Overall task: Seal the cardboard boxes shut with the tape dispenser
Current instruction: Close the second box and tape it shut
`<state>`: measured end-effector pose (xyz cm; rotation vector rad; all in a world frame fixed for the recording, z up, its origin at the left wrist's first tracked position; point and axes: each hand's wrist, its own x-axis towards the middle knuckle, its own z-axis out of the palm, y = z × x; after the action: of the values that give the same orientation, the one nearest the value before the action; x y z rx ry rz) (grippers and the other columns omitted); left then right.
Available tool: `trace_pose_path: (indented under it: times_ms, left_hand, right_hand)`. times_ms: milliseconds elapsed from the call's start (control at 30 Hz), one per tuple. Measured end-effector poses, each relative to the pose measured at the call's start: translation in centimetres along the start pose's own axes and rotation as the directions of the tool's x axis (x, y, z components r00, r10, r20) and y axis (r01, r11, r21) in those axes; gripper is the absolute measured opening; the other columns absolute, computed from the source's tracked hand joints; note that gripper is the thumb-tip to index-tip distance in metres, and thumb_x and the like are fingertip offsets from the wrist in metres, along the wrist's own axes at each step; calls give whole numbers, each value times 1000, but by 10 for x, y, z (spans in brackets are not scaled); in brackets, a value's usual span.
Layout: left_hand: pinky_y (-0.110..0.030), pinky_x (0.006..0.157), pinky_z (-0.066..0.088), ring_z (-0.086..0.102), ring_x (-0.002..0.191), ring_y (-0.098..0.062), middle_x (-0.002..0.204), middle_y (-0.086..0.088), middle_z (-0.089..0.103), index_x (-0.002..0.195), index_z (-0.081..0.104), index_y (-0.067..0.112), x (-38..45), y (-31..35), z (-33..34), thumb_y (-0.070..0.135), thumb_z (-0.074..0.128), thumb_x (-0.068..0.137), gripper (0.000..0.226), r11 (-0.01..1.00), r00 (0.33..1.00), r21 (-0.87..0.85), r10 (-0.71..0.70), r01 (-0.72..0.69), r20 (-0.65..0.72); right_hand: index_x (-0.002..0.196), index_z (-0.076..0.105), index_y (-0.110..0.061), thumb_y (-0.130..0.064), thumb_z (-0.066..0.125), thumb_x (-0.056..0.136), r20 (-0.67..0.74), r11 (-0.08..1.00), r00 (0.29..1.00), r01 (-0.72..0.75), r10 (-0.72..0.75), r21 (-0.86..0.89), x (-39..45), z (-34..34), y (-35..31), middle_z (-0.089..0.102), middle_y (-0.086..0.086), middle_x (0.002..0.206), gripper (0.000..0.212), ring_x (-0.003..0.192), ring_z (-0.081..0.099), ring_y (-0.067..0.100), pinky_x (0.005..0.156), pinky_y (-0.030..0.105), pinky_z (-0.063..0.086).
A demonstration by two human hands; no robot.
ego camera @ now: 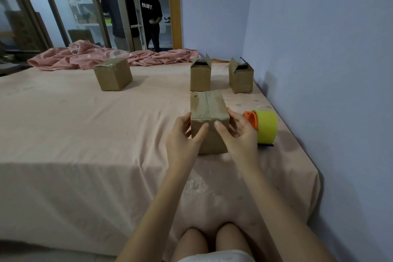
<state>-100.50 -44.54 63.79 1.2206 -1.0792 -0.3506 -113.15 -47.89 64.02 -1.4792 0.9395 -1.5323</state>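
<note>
1. While both hands clasp it, the near cardboard box (209,120) stands on the bed (85,134) in front of the person's knees, its top flaps lying closed with a seam running down the middle.
2. The left hand (182,134) grips the box's left side, thumb laid across the front face; the right hand (238,132) holds the right side the same way, so both sets of fingers are curled around the box.
3. The tape dispenser (263,125), a yellow-green roll on an orange holder, lies on the bed just beside the right hand, untouched.
4. Two more boxes (200,74) and (241,77) stand farther back with flaps up and open; a fourth box (112,74) on the left looks already closed, with a glossy top.
5. The box is probably light and fairly stiff, though its walls could dent under a hard squeeze and the soft mattress gives little support; holding it low on opposite sides seems the steadiest.
6. Faint print marks the box top but is too blurred to read. A person standing in the doorway wears a black shirt (150,9) reading "PAINT."
</note>
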Motion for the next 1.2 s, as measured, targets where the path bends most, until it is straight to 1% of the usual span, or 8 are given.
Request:
trace_pose_path:
  times_ms: [167,400,533,667,767,900,1067,1200]
  left_hand:
    - [-34,83,53,64,95,-5,95,13,68,93,63,26,14,12,-7,69,50,73,50,984,984,-78,-155,163,91]
    - [-20,72,54,63,94,-4,99,16,62,101,54,22,24,13,-8,41,74,78,35,987,989,136,-95,80,110]
    - [-8,65,48,62,87,-4,100,13,63,109,58,17,25,11,-10,39,71,81,38,955,992,283,55,-85,113]
    - [-35,67,53,67,90,-25,107,-9,68,114,61,3,18,3,-8,37,59,89,42,780,937,522,314,-346,152]
    - [-30,56,47,67,75,-29,101,-12,68,113,60,1,9,0,-3,34,57,90,41,728,909,560,397,-395,126]
    - [-28,66,50,66,89,-19,117,-4,65,126,55,9,4,-5,0,36,67,85,50,803,954,519,284,-293,101]
    - [-31,77,56,65,100,-9,109,9,67,113,63,19,13,0,-5,29,79,74,43,978,998,201,54,-62,44]
    - [-36,84,56,67,97,-11,103,9,69,107,68,15,20,0,-11,15,78,77,32,999,996,43,-34,30,81]
  right_hand:
    - [105,65,-21,-39,65,84,-3,997,998,-64,64,41,12,-6,-14,69,-12,98,27,90,63,-7,72,7,48]
    - [97,66,-18,-8,76,75,54,998,997,-51,52,-27,23,-14,-15,68,-3,103,26,96,64,0,81,13,51]
    - [105,65,-14,-8,75,76,89,991,996,38,-27,-127,24,-18,-9,64,2,117,30,99,62,3,80,10,50]
    - [119,62,-11,-18,72,81,106,937,987,146,-118,-318,23,-15,-2,62,3,125,39,109,61,10,91,26,52]
    - [128,55,-13,-28,65,87,121,894,975,219,-186,-392,17,-12,3,58,2,130,45,114,59,14,89,30,54]
    - [129,51,-15,-54,66,75,66,862,971,234,-229,-449,6,-2,6,59,-1,129,68,111,59,11,84,27,55]
    - [122,60,-14,-39,73,75,-33,898,974,192,-223,-396,12,1,8,60,-2,127,55,113,55,5,90,21,50]
    - [118,63,-10,-25,72,81,-8,933,979,190,-202,-305,14,-4,7,62,3,125,41,114,58,10,93,36,52]
